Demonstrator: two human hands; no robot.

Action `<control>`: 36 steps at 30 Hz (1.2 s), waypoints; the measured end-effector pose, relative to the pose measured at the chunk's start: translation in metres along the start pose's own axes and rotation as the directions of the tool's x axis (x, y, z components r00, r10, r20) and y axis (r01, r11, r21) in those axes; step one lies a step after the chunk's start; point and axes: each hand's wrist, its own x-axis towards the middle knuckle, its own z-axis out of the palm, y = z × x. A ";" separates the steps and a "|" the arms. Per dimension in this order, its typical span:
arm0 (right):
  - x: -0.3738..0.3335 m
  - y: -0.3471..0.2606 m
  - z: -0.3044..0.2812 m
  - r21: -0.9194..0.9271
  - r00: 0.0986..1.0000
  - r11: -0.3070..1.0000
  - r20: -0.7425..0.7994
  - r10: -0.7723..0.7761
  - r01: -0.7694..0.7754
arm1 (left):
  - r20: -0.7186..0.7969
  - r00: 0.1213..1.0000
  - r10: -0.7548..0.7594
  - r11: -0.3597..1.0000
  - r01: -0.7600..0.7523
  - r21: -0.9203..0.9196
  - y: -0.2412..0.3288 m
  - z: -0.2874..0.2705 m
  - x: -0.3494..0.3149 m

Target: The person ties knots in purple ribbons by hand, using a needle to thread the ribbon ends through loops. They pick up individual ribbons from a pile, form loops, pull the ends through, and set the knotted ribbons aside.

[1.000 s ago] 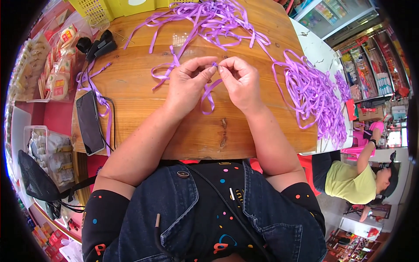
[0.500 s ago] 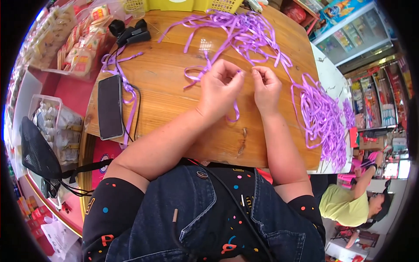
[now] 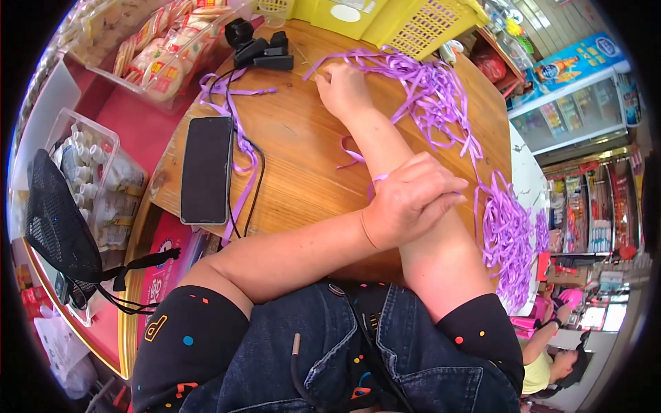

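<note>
My left hand (image 3: 416, 199) is closed in a pinch on a purple ribbon (image 3: 377, 180), just over my right forearm. A bit of purple shows at its fingertips, and a short loop shows behind the wrist. My right hand (image 3: 344, 89) is farther off over the wooden table, its fingers curled downward. It is beside the end of a tangled pile of purple ribbon (image 3: 434, 96); what its fingertips hold, if anything, is hidden. Another ribbon piece (image 3: 350, 155) curls on the wood left of my right forearm.
A second ribbon heap (image 3: 509, 234) lies along the table's right edge. At left are a black phone (image 3: 206, 171), a cable and a black clip-like device (image 3: 258, 49). A yellow basket (image 3: 427, 27) stands at the far edge. Someone in a yellow top (image 3: 540, 372) is at lower right.
My hands were close together over the table's middle. The right has reached away to the far left, while the left has come nearer and to the right. The view has shifted.
</note>
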 end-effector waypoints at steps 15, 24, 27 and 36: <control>-0.024 -0.005 -0.055 -0.379 0.925 0.925 0.340 0.170 -0.031 | -0.017 0.994 -0.105 0.989 0.106 0.104 -0.009 -0.001 -0.001; -0.014 0.001 -0.025 -0.045 0.999 0.999 0.031 0.017 -0.016 | -0.020 0.994 -0.108 0.992 0.109 0.063 0.002 0.004 -0.005; 0.000 -0.007 -0.015 -0.181 0.994 0.983 0.107 0.000 0.020 | 0.029 0.997 -0.075 0.997 0.074 0.033 0.004 0.001 -0.003; 0.018 -0.023 -0.029 -0.397 0.906 0.910 0.419 0.063 0.120 | -0.004 0.999 -0.032 0.998 0.032 0.058 -0.004 -0.005 0.001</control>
